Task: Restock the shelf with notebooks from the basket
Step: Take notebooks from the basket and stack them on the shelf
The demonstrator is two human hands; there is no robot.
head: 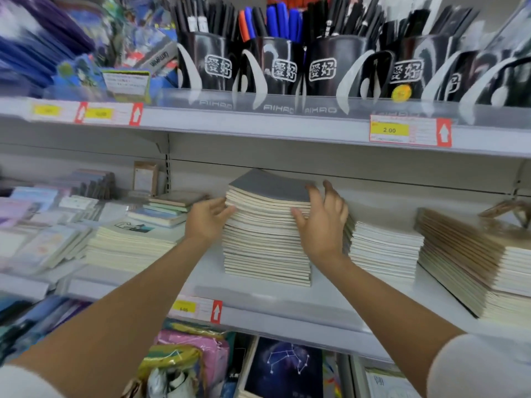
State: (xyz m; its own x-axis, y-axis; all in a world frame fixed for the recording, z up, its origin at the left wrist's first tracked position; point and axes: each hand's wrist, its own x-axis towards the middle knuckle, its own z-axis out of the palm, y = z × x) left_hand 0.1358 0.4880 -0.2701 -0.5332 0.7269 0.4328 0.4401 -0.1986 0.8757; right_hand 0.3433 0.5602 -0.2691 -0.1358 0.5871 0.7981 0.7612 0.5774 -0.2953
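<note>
A tall stack of grey-covered notebooks [265, 239] stands on the middle of the white shelf [258, 305]. My left hand [205, 221] presses flat against the stack's left side near the top, fingers straight. My right hand [323, 222] lies against the stack's right front corner, thumb on the page edges and fingers spread loosely over the top edge. The upper notebooks are fanned slightly back and their covers curve upward. No basket is in view.
More notebook stacks flank it: cream ones [383, 251] right, brown-covered ones [477, 262] far right, a lower pile [129, 245] left. Black pen cups [275, 67] line the shelf above. Bagged items [186, 357] and a dark constellation cover [284, 369] sit below.
</note>
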